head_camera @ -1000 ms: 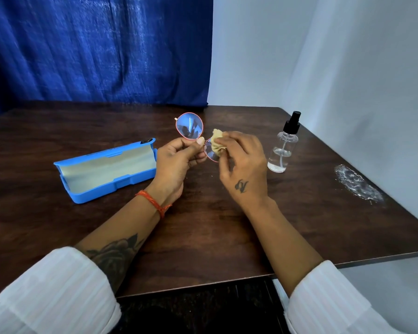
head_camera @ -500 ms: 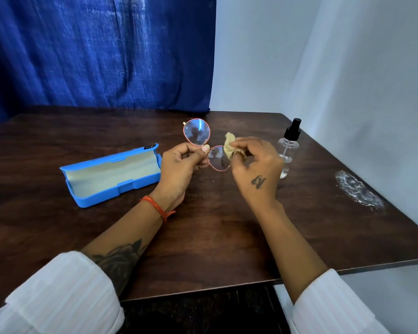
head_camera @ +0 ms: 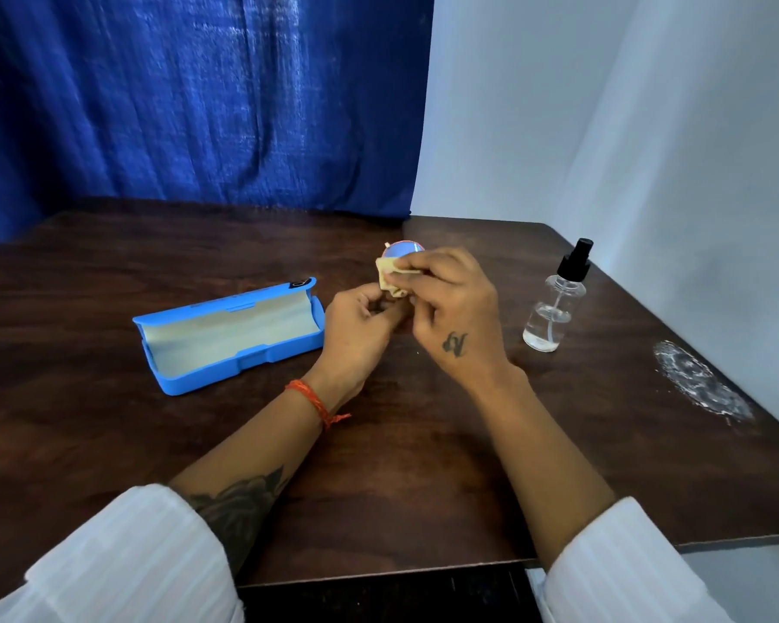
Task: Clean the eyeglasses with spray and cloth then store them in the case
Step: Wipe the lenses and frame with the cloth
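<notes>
Blue case (head_camera: 230, 335) lying open on dark wood surface (head_camera: 109, 442), left. Left hand (head_camera: 360, 326) beside it, fingers curled on eyeglasses (head_camera: 403, 251), mostly hidden. Right hand (head_camera: 455, 308) pinching beige cloth (head_camera: 390, 276) against upper lens. Clear spray bottle (head_camera: 554, 308) upright, farther right, apart from hands.

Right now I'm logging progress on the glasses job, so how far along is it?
Done: the spray bottle stands set aside on the table, and the case lies open, ready. In hand: the left hand holds the glasses while the right hand presses the cloth on a lens. Left: finish wiping, put the glasses in the case.
</notes>
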